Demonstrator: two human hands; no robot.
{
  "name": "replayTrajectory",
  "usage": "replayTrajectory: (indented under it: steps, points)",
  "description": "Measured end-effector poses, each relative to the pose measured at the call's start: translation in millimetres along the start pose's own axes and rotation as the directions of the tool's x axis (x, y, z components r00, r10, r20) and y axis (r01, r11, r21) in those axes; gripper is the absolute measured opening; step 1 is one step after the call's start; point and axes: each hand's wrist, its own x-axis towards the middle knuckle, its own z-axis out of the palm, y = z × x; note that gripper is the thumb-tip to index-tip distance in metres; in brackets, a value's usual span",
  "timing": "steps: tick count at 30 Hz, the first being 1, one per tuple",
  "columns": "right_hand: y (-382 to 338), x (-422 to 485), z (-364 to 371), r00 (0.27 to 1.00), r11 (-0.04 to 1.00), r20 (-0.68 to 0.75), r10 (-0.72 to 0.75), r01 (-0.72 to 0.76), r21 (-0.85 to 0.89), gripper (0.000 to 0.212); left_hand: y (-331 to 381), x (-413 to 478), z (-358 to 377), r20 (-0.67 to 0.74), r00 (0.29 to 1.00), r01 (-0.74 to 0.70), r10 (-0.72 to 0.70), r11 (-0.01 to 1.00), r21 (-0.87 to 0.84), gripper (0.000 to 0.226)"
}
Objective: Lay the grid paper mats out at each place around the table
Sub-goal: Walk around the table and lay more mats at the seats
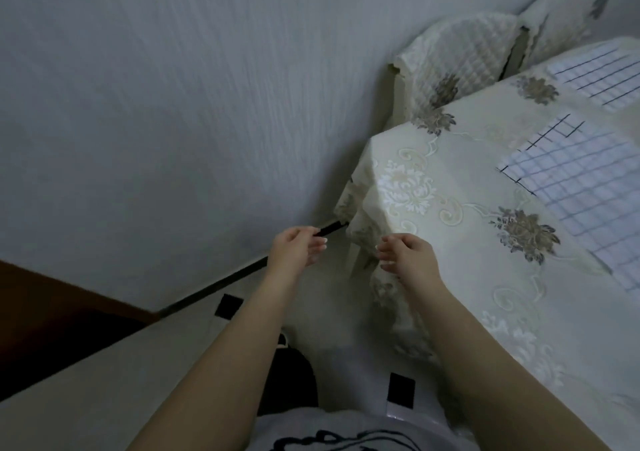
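Your left grip (298, 248) and right grip (405, 255) hover empty, fingers loosely curled, just off the corner of the worktop (433, 180). One grid paper mat (581, 187) lies flat on it, beyond and right of your right grip. A second mat (599, 73) lies farther off, near two covered chairs (460, 59).

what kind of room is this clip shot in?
Probably a home dining area: a table under a floral cloth, two grid paper mats laid on it, and chairs with quilted covers against a plain wall.
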Motion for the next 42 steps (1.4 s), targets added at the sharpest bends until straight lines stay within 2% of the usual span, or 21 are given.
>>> replayTrajectory:
  steps: [6,10,19,26,33,39,42]
  points:
    - [-38,42,29,0.977,0.996,-0.211,0.027,-0.009,0.088,0.019,75,80,6,0.178,0.984,-0.047,0.030,0.995,0.093,0.018]
    - [-48,50,27,0.953,0.991,-0.299,0.050,-0.010,0.137,0.020,96,110,26,0.284,0.958,-0.067,0.029,0.990,0.125,0.016]
    - [-35,61,-19,0.811,0.952,-0.547,0.206,-0.038,0.303,0.020,99,135,123,0.536,0.842,-0.103,-0.066,0.955,0.279,0.020]
    - [-37,109,-58,0.743,0.919,-0.617,0.259,0.007,0.395,0.019,109,159,199,0.624,0.776,-0.187,-0.092,0.911,0.366,0.016]
    - [-64,167,-112,0.729,0.913,-0.645,0.229,0.069,0.401,0.020,141,177,289,0.681,0.731,-0.239,-0.034,0.923,0.303,0.017]
    - [-60,190,-142,0.697,0.891,-0.652,0.299,0.040,0.451,0.017,132,179,336,0.692,0.715,-0.244,-0.101,0.891,0.382,0.018]
    - [-54,200,-151,0.670,0.907,-0.672,0.317,-0.007,0.422,0.015,128,186,356,0.687,0.719,-0.274,-0.105,0.866,0.419,0.016]
